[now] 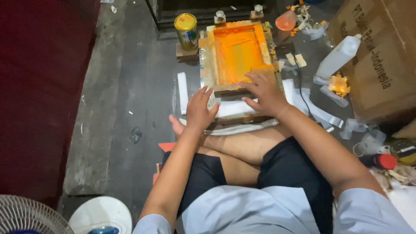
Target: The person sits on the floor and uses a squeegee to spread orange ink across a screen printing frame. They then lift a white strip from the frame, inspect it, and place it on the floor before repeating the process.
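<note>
Down at the far left a fan grille [26, 219] and a white round base [102, 214] sit at the bottom edge, beside a dark red surface [43, 86]. Moving right, a yellow-topped tin [186, 29] stands on a small wooden block, just beside the wooden screen frame [236, 54] — its mesh smeared with orange ink — which lies on the dark floor in front of the person's crossed legs. The left hand [200, 110] rests flat at the frame's near left corner, fingers slightly spread, touching a white strip [232, 108] under the frame's near edge. The right hand [264, 93] presses on the frame's near right rail, fingers spread and bent, gripping nothing that I can make out. Further right lie scattered white paper strips [316, 113], a white squeeze bottle [338, 58] leaning against a cardboard box [381, 56], and an orange-stained scrap [339, 84] — then a red-capped bottle [381, 161] near the right knee.
</note>
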